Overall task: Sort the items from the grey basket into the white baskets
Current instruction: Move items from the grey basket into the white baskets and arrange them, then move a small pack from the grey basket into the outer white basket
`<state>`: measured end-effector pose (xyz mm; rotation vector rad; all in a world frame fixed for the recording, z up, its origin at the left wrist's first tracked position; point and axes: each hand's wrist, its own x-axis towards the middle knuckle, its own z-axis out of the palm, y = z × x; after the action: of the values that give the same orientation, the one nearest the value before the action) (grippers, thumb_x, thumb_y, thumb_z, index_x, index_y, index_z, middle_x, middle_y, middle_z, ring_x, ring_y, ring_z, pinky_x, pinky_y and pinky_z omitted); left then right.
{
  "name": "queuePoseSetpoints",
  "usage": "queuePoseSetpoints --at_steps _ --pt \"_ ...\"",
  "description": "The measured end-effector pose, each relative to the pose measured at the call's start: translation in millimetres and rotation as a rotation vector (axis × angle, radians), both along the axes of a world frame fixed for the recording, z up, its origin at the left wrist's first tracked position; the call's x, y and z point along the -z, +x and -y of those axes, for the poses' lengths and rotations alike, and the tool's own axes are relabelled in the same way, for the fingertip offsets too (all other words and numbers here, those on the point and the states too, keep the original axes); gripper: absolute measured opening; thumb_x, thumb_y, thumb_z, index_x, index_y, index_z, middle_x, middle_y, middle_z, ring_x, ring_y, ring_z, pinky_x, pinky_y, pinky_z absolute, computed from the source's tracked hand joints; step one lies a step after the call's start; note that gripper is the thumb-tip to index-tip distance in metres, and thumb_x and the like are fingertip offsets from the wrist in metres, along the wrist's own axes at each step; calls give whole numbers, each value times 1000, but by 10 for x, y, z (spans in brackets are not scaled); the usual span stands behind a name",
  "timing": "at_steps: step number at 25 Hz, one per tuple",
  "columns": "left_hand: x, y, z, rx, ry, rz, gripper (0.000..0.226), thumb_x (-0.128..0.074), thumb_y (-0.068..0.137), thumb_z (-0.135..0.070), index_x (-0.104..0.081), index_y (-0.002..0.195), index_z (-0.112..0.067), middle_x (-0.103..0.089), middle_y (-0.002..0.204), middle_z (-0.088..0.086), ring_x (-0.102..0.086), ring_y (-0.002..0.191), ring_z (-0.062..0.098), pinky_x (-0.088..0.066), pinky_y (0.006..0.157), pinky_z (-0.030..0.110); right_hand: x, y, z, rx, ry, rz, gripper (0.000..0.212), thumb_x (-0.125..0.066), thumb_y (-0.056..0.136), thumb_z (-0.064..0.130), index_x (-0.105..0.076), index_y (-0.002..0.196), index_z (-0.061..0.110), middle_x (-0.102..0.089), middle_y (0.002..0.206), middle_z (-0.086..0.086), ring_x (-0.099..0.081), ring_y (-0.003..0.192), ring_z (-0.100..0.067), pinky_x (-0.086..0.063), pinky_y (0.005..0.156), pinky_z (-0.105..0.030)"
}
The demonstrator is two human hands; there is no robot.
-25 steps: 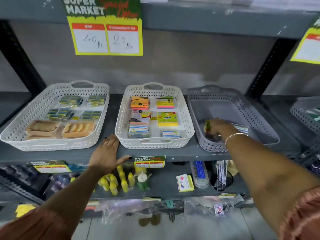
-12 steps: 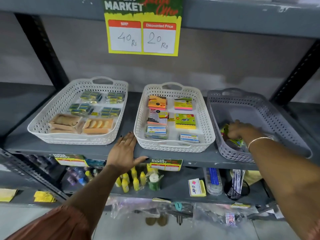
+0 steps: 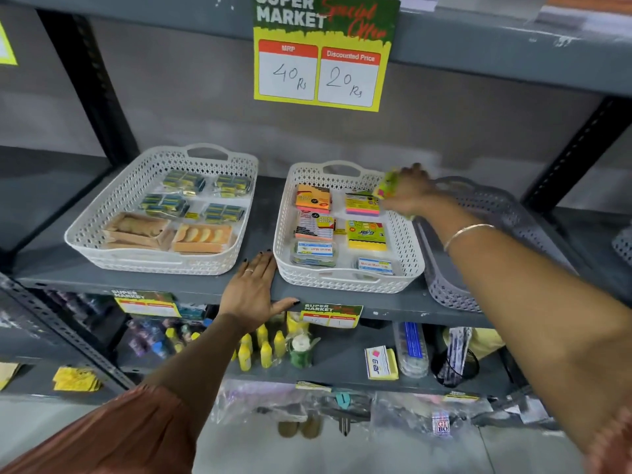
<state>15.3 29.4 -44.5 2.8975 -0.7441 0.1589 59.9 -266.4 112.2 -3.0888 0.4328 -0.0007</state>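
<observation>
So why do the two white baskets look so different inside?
The left white basket holds dark blue-and-yellow packets at the back and tan packs at the front, while the middle white basket holds bright sticky-note pads and small labelled boxes. The right hand hovers over the middle basket's far corner with a yellow-green item; no hand is over the left one. Both are white, lattice-walled, handled, and sit on the same grey shelf.

Our left hand (image 3: 252,295) lies flat, palm down, fingers together and thumb spread along the shelf's front edge. Our right arm stretches forward, bangle at the wrist, the right hand (image 3: 408,193) curled closed around something, blurred.
</observation>
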Motion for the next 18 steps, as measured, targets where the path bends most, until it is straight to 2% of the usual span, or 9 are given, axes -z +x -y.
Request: queuePoseSetpoints --at_steps 3,7,10,14,18 --pt "36 37 -5 1 6 1 118 6 63 -86 -29 140 -5 -34 147 14 -28 137 27 -19 113 42 274 161 -286 -78 38 -160 82 -66 77 42 -35 143 4 -27 150 -21 -33 137 -35 -39 109 -43" --pt "119 69 -11 3 -12 16 111 -4 69 -85 -38 136 -3 -44 141 17 -39 131 30 -27 109 44 674 271 -252 -79 13 -340 77 -67 80 36 -34 142 4 -27 150 -20 -40 134 -34 -43 106 -41" --pt "130 56 -18 -3 -23 17 109 -8 71 -84 -41 133 -1 -47 138 18 -43 128 31 -31 107 46 804 289 -263 -80 -5 -366 74 -66 81 32 -34 141 2 -28 148 -19 -41 132 -34 -44 104 -42" --pt "111 64 -9 3 -20 22 111 -5 68 -86 -34 138 -4 -40 144 16 -35 133 29 -25 111 44 830 303 -281 -69 -2 -366 75 -64 81 27 -30 142 1 -23 150 -19 -32 137 -34 -41 103 -44" --pt "118 65 6 4 -22 27 111 -6 70 -85 -36 136 -2 -43 141 18 -38 131 30 -28 110 45 835 260 -259 -68 32 -356 87 -64 81 24 -15 150 4 -16 155 -16 -19 145 -32 -33 112 -46"
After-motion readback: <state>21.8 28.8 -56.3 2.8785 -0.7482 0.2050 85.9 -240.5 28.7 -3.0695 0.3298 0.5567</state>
